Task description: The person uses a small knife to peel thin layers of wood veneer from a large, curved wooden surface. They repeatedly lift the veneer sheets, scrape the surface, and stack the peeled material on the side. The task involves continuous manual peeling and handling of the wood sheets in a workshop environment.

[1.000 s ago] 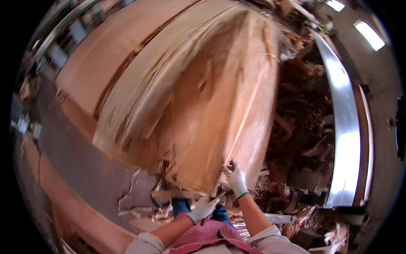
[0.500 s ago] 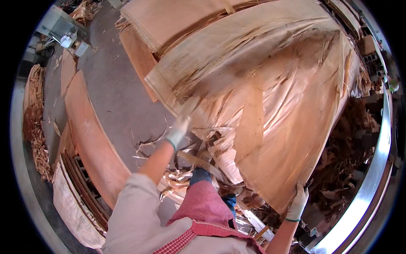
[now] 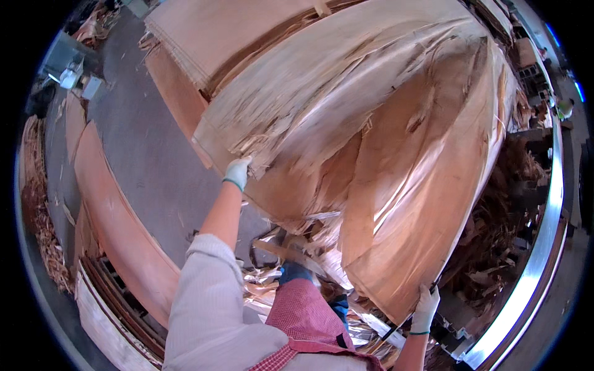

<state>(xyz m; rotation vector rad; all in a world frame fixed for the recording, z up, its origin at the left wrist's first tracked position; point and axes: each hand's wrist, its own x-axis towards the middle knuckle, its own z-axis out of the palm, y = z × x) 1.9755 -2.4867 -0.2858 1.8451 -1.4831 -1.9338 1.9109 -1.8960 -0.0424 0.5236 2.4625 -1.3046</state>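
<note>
Large thin sheets of wood veneer [image 3: 322,93], wrinkled and split along the grain, spread across the middle. My left hand [image 3: 237,171], in a white glove with a green cuff, is closed on the left edge of the upper sheet, beside a frayed patch. At the near right corner of the browner veneer [image 3: 414,260], my gloved right hand [image 3: 425,307] is closed on the edge. A thin dark object shows by its fingertips; I cannot make out what it is. Folds and tears run between the two hands.
A stack of flat veneer [image 3: 229,31] lies at the far side. Long curved sheets [image 3: 117,204] lie on the floor at left, above a pale-sided stack [image 3: 105,321]. Scraps [image 3: 263,281] litter the floor by my feet. A shiny metal rail [image 3: 544,247] runs along the right.
My left hand has moved left and slightly away from me, pulling the upper sheet's edge along and spreading it over the torn part. My right hand stays at the near corner, slightly lower.
</note>
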